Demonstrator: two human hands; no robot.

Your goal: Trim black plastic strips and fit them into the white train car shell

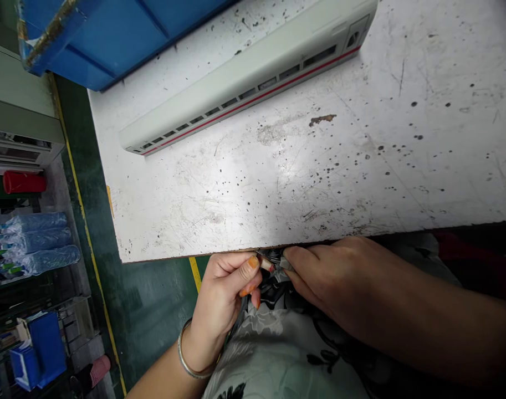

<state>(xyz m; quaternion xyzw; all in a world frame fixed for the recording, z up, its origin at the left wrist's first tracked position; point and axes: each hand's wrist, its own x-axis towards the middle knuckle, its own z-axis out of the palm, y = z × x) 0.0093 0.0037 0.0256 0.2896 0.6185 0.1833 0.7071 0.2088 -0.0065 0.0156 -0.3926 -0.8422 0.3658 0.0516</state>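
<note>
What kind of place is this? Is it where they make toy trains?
It looks like a factory workshop, maybe for model trains. There's a scratched, spotted white workbench, a long train-shaped shell, blue plastic bins, and a green floor with yellow lines.

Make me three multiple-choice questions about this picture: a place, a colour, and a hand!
1. Where is the white model train body?
A on the floor
B on the workbench
C in the blue crate

2. What colour is its side stripe?
A red
B green
C yellow

3. What is the left hand doing?
A lying flat
B holding a cup
C pinching a small wired part

1 B: it lies on top.
2 A: red runs below the windows.
3 C: it is gripped at the bench edge.
</note>
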